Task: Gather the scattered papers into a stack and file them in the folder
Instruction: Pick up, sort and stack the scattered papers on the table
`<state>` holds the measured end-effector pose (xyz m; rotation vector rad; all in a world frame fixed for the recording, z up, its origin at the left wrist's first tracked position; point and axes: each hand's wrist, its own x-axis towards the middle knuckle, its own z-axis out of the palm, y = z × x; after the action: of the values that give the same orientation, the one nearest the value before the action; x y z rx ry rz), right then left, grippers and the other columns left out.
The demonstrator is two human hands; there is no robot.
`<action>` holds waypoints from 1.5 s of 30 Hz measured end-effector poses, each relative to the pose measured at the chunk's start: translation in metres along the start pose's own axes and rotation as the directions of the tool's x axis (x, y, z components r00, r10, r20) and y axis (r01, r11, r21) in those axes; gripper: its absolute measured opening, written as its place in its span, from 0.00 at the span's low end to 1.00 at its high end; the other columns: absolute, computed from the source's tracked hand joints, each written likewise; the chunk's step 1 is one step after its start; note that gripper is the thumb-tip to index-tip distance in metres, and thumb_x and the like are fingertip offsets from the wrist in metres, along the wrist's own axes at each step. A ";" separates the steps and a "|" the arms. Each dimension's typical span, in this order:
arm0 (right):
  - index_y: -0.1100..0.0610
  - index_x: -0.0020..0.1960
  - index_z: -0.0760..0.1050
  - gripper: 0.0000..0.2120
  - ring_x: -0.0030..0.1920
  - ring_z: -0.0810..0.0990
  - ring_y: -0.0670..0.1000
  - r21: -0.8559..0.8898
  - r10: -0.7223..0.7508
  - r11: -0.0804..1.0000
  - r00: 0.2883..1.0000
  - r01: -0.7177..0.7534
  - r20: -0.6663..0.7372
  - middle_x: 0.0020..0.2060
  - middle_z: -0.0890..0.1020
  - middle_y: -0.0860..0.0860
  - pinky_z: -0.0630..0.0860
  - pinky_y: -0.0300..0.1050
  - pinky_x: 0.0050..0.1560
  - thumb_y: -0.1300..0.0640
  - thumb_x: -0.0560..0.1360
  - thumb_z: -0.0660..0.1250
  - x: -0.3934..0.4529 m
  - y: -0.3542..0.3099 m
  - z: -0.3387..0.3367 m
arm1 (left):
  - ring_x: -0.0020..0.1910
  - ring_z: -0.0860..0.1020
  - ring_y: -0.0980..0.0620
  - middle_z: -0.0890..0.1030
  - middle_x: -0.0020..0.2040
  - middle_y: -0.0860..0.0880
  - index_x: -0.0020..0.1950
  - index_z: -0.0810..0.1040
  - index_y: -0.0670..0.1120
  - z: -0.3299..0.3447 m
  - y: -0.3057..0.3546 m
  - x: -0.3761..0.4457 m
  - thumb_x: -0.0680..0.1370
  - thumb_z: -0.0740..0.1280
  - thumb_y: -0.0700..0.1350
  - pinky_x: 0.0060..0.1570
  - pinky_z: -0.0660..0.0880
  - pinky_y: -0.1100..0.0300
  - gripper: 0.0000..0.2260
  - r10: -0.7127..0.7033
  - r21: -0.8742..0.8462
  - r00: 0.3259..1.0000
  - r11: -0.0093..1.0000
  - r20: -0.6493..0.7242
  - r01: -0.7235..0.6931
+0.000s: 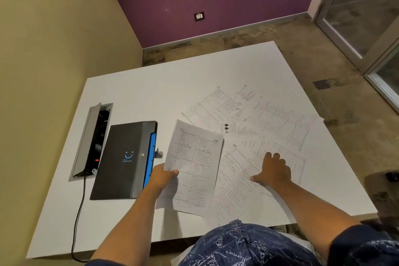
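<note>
Presently my left hand (162, 177) has its fingers clamped on one printed sheet (194, 166) beside the black folder (124, 160), while my right hand (273, 170), fingers spread flat, presses the nearest scattered papers (248, 119) on the bench (140, 93).

A blue smiley logo marks the black folder (127, 157); its small lettering and the papers' (248, 127) print stay illegible.

printed papers (259, 127) scattered, closed black folder (125, 160) left

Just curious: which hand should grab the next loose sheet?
Probably the right hand: it rests flat on the loose papers. The left hand already holds a sheet.
</note>
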<state>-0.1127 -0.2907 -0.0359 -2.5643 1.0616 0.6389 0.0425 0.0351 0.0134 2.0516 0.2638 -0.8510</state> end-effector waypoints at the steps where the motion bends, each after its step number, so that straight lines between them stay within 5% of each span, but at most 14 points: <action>1: 0.58 0.72 0.63 0.51 0.65 0.74 0.59 0.014 -0.003 1.000 1.000 0.003 -0.003 0.65 0.72 0.57 0.76 0.53 0.60 0.31 0.61 0.78 0.000 0.000 0.002 | 0.59 0.80 0.37 0.82 0.57 0.42 0.61 0.77 0.43 -0.001 -0.001 0.000 0.80 0.71 0.39 0.64 0.77 0.37 0.11 -0.005 0.004 1.000 1.000 -0.004 0.005; 8: 0.59 0.70 0.64 0.43 0.61 0.80 0.60 0.155 -0.030 0.987 0.999 0.028 0.015 0.61 0.79 0.57 0.78 0.52 0.57 0.42 0.66 0.81 -0.001 -0.003 0.008 | 0.57 0.80 0.39 0.82 0.57 0.43 0.62 0.78 0.43 -0.002 -0.003 0.000 0.80 0.71 0.40 0.61 0.78 0.41 0.11 0.002 -0.005 1.000 1.000 -0.011 -0.003; 11: 0.55 0.70 0.69 0.32 0.55 0.84 0.56 0.223 -0.105 0.970 0.994 0.096 0.028 0.57 0.84 0.53 0.79 0.48 0.53 0.48 0.71 0.78 0.004 0.000 0.011 | 0.56 0.81 0.40 0.83 0.56 0.43 0.61 0.79 0.44 -0.003 -0.001 0.001 0.80 0.71 0.40 0.60 0.79 0.41 0.10 0.008 -0.028 1.000 1.000 0.006 -0.007; 18: 0.55 0.53 0.85 0.08 0.46 0.86 0.51 0.583 -0.316 0.790 0.941 0.191 0.121 0.46 0.87 0.50 0.80 0.46 0.47 0.55 0.75 0.76 0.020 0.010 -0.014 | 0.55 0.82 0.43 0.84 0.57 0.45 0.61 0.80 0.45 -0.008 0.018 0.003 0.80 0.70 0.39 0.46 0.78 0.55 0.10 0.056 -0.067 0.997 0.996 0.048 -0.052; 23: 0.60 0.43 0.87 0.07 0.34 0.80 0.48 0.704 -0.421 0.683 0.893 0.195 0.161 0.33 0.84 0.52 0.70 0.41 0.38 0.56 0.74 0.78 0.017 0.019 -0.036 | 0.56 0.81 0.44 0.84 0.58 0.46 0.62 0.80 0.45 -0.010 0.029 0.006 0.79 0.71 0.40 0.47 0.77 0.54 0.11 0.087 -0.077 0.994 0.994 0.073 -0.081; 28: 0.59 0.49 0.88 0.07 0.48 0.88 0.57 0.858 -0.475 0.476 0.878 0.195 0.063 0.45 0.89 0.56 0.82 0.49 0.53 0.57 0.73 0.78 0.006 0.015 -0.067 | 0.57 0.82 0.40 0.85 0.58 0.45 0.63 0.80 0.45 -0.009 0.037 0.006 0.73 0.75 0.49 0.59 0.79 0.44 0.20 0.113 -0.101 0.985 0.990 0.129 -0.100; 31: 0.60 0.51 0.87 0.08 0.49 0.87 0.56 0.900 -0.474 0.379 0.880 0.216 -0.012 0.47 0.88 0.58 0.81 0.50 0.55 0.60 0.73 0.77 0.008 0.003 -0.082 | 0.56 0.83 0.41 0.85 0.57 0.43 0.63 0.80 0.42 -0.005 0.044 0.004 0.75 0.76 0.47 0.50 0.82 0.51 0.19 0.129 -0.133 0.977 0.985 0.172 -0.107; 36: 0.61 0.57 0.84 0.12 0.53 0.86 0.47 0.934 -0.463 0.270 0.882 0.235 -0.088 0.49 0.88 0.52 0.80 0.39 0.58 0.69 0.75 0.72 0.014 -0.022 -0.103 | 0.53 0.83 0.47 0.85 0.57 0.44 0.64 0.79 0.42 0.004 0.052 -0.003 0.78 0.74 0.43 0.46 0.79 0.59 0.16 0.179 -0.178 0.964 0.973 0.195 -0.145; 40: 0.57 0.52 0.87 0.11 0.45 0.86 0.46 0.977 -0.434 0.141 0.897 0.163 -0.087 0.46 0.88 0.52 0.77 0.47 0.50 0.53 0.72 0.78 0.009 -0.039 -0.120 | 0.57 0.82 0.45 0.84 0.60 0.43 0.66 0.78 0.41 0.011 0.048 -0.004 0.77 0.75 0.40 0.55 0.81 0.52 0.18 0.181 -0.246 0.968 0.960 0.174 -0.136; 43: 0.48 0.54 0.87 0.11 0.58 0.85 0.49 0.991 -0.462 -0.134 0.885 0.003 -0.065 0.56 0.87 0.50 0.78 0.50 0.61 0.46 0.79 0.69 -0.001 -0.045 -0.118 | 0.59 0.82 0.42 0.85 0.60 0.42 0.67 0.78 0.40 0.016 0.046 -0.004 0.77 0.74 0.37 0.65 0.77 0.43 0.19 0.162 -0.327 0.978 0.939 0.135 -0.110; 45: 0.47 0.65 0.82 0.17 0.66 0.80 0.52 0.988 -0.524 -0.156 0.849 -0.017 -0.068 0.64 0.83 0.51 0.74 0.54 0.68 0.45 0.78 0.71 -0.003 -0.048 -0.102 | 0.58 0.83 0.39 0.85 0.58 0.41 0.67 0.79 0.39 0.019 0.045 -0.007 0.77 0.73 0.35 0.64 0.78 0.41 0.18 0.150 -0.403 0.980 0.911 0.129 -0.086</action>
<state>-0.0505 -0.2995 0.0581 -1.0126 0.3869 0.0058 0.0498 -0.0062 0.0393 1.5967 0.2024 -0.8053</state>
